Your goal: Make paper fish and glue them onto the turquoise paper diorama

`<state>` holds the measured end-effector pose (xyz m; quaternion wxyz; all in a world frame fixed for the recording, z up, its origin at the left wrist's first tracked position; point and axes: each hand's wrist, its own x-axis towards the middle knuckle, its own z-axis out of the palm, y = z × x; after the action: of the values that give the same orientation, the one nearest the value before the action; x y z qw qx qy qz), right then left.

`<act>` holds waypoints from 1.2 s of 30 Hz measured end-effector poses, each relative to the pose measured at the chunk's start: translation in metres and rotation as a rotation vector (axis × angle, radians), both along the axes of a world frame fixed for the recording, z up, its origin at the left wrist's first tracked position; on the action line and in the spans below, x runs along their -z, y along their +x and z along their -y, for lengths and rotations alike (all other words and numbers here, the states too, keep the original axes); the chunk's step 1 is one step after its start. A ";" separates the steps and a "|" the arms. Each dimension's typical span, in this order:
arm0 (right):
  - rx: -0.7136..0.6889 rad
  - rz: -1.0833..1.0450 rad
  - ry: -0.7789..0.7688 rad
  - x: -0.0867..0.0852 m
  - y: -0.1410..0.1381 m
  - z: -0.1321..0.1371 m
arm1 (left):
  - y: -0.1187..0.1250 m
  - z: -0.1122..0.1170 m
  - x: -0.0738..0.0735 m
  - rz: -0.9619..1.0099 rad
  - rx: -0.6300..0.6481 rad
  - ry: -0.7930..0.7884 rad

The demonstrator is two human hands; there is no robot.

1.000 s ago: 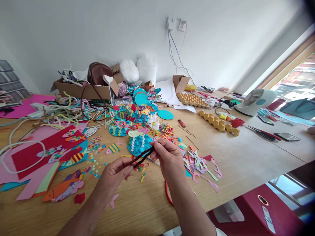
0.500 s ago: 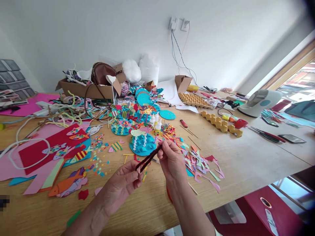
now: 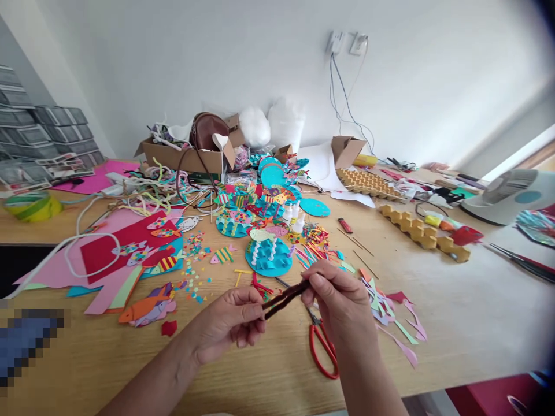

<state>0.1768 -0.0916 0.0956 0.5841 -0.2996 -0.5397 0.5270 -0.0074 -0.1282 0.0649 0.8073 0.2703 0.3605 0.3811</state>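
Note:
Both my hands hold a dark brown pipe cleaner (image 3: 286, 297), doubled and twisted, above the wooden table (image 3: 455, 323). My left hand (image 3: 232, 320) pinches its lower left end. My right hand (image 3: 340, 300) pinches the upper right end. Red-handled scissors (image 3: 323, 349) lie on the table just under my right wrist. A round turquoise paper disc with white wavy strips (image 3: 269, 257) lies right behind my hands.
Paper fish, confetti and cut scraps (image 3: 390, 306) litter the middle. Pink and red foam sheets (image 3: 108, 254) lie left, a cardboard box with a brown bag (image 3: 203, 144) at the back, yellow egg-carton strips (image 3: 422, 231) and a white fan (image 3: 507, 196) right.
The view has swung left and down, so the scissors now show under my right wrist. Both hands keep their pinch on the pipe cleaner, which lies a little flatter.

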 end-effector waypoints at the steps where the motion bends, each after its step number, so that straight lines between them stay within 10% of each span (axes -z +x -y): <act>1: -0.005 -0.002 0.006 -0.001 0.000 0.001 | 0.001 0.000 0.001 0.010 0.007 -0.004; 36: 0.080 0.027 0.096 -0.016 0.002 0.011 | 0.011 -0.001 -0.001 0.294 -0.172 0.040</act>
<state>0.1786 -0.1022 0.1119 0.6112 -0.2996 -0.5596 0.4727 0.0038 -0.1270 0.0660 0.8102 0.1961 0.2527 0.4911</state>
